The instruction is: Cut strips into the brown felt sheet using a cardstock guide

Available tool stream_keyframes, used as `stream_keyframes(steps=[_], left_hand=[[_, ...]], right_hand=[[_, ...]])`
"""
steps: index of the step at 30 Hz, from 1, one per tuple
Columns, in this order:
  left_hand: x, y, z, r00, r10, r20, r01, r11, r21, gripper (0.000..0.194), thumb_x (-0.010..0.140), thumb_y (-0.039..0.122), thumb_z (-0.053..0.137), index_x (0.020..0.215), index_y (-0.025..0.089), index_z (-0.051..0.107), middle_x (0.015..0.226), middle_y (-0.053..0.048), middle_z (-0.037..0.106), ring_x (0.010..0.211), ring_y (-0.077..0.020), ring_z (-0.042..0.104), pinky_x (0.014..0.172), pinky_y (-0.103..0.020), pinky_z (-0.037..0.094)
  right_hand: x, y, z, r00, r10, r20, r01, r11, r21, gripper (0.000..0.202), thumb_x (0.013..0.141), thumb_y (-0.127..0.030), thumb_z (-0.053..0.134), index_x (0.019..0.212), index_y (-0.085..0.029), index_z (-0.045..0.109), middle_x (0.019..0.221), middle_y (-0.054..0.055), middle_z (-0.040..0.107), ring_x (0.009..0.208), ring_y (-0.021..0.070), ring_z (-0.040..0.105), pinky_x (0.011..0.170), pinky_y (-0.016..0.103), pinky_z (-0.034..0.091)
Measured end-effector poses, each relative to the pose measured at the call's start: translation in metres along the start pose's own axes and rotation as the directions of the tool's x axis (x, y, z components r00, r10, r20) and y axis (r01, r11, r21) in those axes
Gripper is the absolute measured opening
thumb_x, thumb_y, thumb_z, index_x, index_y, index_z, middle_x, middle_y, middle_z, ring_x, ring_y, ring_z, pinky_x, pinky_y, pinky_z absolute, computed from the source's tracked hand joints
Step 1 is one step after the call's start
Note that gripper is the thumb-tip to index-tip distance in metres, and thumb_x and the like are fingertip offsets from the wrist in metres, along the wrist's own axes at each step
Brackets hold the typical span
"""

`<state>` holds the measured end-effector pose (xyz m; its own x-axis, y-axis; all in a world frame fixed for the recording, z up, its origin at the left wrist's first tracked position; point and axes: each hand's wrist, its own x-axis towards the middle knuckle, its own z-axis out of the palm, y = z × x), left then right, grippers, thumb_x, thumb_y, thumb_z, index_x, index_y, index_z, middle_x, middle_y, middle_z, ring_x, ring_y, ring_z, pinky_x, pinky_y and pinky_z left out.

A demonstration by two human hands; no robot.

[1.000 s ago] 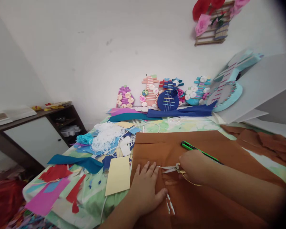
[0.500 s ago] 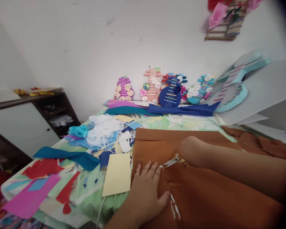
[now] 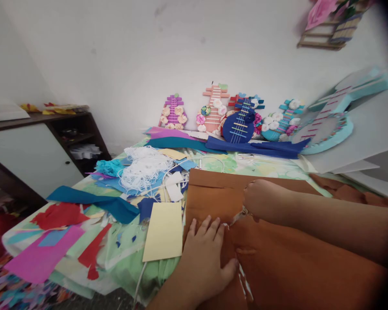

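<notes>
Worn on the head, the only camera looks forward and down, hands close.

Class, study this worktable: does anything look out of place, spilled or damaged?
The white string lies in a loose tangle rather than wound up, left of the brown sheet. Colourful scraps litter the floor beside the table, as if spilled.

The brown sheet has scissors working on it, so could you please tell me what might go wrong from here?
The scissors in the right hand point toward the fingers of the left hand, which lies flat on the brown sheet; a slip might nick a fingertip.
The sheet has a small raised crease beside the white-showing slits, so the material could bunch and a cut might wander.
</notes>
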<state>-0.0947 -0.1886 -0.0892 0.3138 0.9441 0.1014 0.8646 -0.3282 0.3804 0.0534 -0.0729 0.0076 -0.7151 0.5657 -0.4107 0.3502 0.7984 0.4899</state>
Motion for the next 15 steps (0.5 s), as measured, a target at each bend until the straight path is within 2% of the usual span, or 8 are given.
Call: stream_keyframes(steps=[6, 12, 15], left_hand=[[0.001, 0.000, -0.002, 1.000, -0.003, 0.005, 0.003, 1.000, -0.007, 0.060, 0.081, 0.055, 0.034, 0.130, 0.020, 0.033, 0.135, -0.004, 0.030, 0.125, -0.0252, 0.017, 0.102, -0.048, 0.006], [0.001, -0.001, -0.001, 1.000, 0.001, 0.000, -0.001, 1.000, -0.008, 0.060, 0.081, 0.054, 0.035, 0.130, 0.020, 0.033, 0.135, -0.003, 0.030, 0.125, -0.0246, 0.017, 0.102, -0.048, 0.004], [0.001, -0.002, -0.002, 1.000, 0.003, 0.001, -0.003, 1.000, -0.016, 0.060, 0.081, 0.054, 0.035, 0.130, 0.021, 0.032, 0.136, -0.003, 0.029, 0.125, -0.0237, 0.017, 0.102, -0.047, 0.004]], right_hand=[[0.000, 0.001, -0.005, 0.999, -0.017, 0.031, 0.016, 1.000, 0.019, 0.012, 0.060, -0.028, 0.071, 0.058, -0.017, 0.067, 0.064, 0.006, 0.067, 0.065, 0.0221, 0.060, 0.056, 0.030, 0.040], [0.004, -0.005, -0.024, 0.991, -0.073, 0.114, 0.073, 0.997, 0.003, 0.004, 0.063, -0.011, 0.066, 0.061, -0.013, 0.068, 0.067, 0.008, 0.068, 0.068, 0.0227, 0.061, 0.059, 0.030, 0.039], [0.000, -0.001, -0.027, 0.990, -0.055, 0.131, 0.057, 0.998, -0.007, 0.003, 0.065, -0.016, 0.067, 0.064, -0.014, 0.068, 0.069, 0.008, 0.068, 0.068, 0.0228, 0.061, 0.056, 0.028, 0.037]])
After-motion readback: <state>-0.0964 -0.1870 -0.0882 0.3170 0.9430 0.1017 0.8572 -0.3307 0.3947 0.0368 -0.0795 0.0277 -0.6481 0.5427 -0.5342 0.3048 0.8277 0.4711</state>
